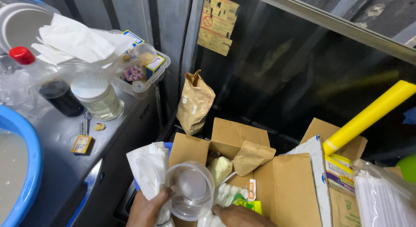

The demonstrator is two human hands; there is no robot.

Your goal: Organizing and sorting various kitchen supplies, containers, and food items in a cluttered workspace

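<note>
My left hand (146,209) sits at the bottom edge and grips a clear round plastic container (190,190), thumb on its rim. The container is tilted, its opening towards me. The same hand presses against a bundle of white plastic bags (149,166). My right hand (242,216) lies low over an open cardboard box (281,188), fingertips close to the container's lower edge and to white packed items (229,194). Most of that hand is cut off by the frame, so its grip is unclear.
A grey counter (65,166) on the left carries a blue basin (30,166), a red-capped bottle of dark liquid (52,86), a lidded jar (97,97) and a clear tub of small things (143,68). A brown paper bag (195,103) stands behind the box. A yellow tube (368,116) slants at right.
</note>
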